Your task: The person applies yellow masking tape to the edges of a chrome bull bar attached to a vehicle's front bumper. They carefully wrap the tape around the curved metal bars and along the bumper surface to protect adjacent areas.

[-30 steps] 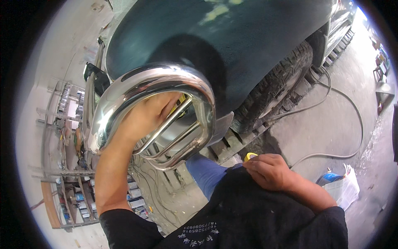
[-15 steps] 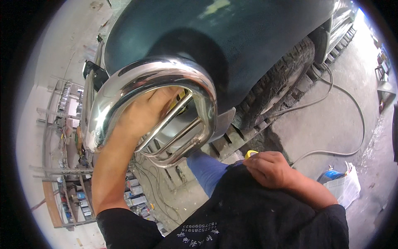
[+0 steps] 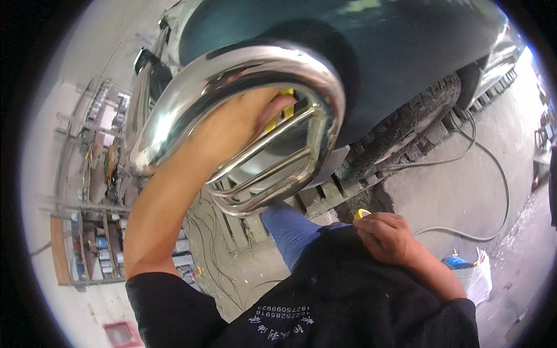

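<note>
Dark green vehicle body (image 3: 371,52) fills the top, tyre (image 3: 406,130) at right. Chrome bull bar (image 3: 243,75) loops in front of it. Left hand (image 3: 243,116) reaches through the loop, fingers curled on a yellow tool (image 3: 282,107). Right hand (image 3: 386,235) rests near the knee, closed on a small yellow piece (image 3: 361,213).
</note>
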A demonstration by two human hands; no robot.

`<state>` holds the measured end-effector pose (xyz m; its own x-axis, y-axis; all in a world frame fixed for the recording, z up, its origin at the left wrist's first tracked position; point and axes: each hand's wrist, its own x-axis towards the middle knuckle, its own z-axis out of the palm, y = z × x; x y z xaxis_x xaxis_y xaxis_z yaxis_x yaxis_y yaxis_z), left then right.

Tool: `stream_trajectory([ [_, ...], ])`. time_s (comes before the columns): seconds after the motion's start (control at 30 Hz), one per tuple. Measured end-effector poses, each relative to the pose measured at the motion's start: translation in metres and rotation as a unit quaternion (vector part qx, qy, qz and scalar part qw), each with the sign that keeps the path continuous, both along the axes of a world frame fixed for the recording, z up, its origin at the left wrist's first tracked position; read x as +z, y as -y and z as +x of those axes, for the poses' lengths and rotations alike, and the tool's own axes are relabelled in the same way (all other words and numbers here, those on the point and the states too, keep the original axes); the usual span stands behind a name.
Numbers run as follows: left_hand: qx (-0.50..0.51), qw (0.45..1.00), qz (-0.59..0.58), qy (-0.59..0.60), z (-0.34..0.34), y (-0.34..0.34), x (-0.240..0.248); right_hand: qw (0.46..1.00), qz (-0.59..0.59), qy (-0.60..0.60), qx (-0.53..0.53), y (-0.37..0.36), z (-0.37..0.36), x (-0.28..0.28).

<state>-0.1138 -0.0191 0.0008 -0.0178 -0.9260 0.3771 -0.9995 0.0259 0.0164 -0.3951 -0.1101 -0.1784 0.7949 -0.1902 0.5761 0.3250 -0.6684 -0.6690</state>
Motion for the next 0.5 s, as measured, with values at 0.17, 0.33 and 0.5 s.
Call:
stream_trajectory([
  [0.17, 0.016, 0.997, 0.008, -0.073, 0.008, -0.001, -0.007, 0.999, -0.008, -0.032, -0.015, -0.006, -0.002, 0.007],
  [0.33, -0.029, 0.997, -0.048, -0.049, 0.012, -0.001, -0.013, 0.999, 0.004, -0.051, -0.009, -0.008, -0.005, 0.005],
  [0.5, -0.08, 0.979, -0.127, 0.137, 0.012, 0.005, -0.005, 0.999, -0.003, -0.052, -0.01, -0.01, -0.005, 0.006],
])
